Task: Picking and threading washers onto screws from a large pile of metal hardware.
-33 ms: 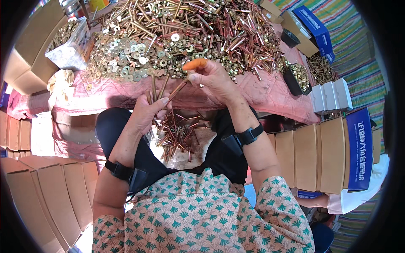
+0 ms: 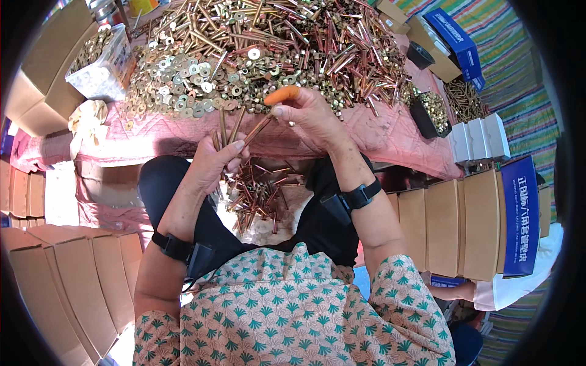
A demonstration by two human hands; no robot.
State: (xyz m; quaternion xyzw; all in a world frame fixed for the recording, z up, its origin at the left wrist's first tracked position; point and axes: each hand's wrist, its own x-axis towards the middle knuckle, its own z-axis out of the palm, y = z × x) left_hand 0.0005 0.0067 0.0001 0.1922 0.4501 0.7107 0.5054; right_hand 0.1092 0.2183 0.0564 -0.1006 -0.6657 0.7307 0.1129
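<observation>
My left hand (image 2: 212, 163) is closed round several long brass-coloured bolts (image 2: 237, 125), their ends fanning out above the fingers. One bolt (image 2: 259, 129) slants toward my right hand (image 2: 311, 119). The thumb and index finger of that hand pinch its far end, and an orange finger cover (image 2: 282, 93) sits on the index finger. Whether a nut or another small part is in the pinch, I cannot tell. Just beyond both hands lie a heap of flat washers (image 2: 177, 91), many small nuts (image 2: 235, 91) and a large pile of metal bolts and sleeves (image 2: 360, 55).
A pink cloth (image 2: 165, 137) covers the table. Loose bolts (image 2: 259, 198) lie between my knees. A clear tub (image 2: 107, 82) stands left, a black tray of nuts (image 2: 432, 116) right. Cardboard boxes (image 2: 79, 268) flank me, and a person's pale sleeve (image 2: 519, 283) shows at right.
</observation>
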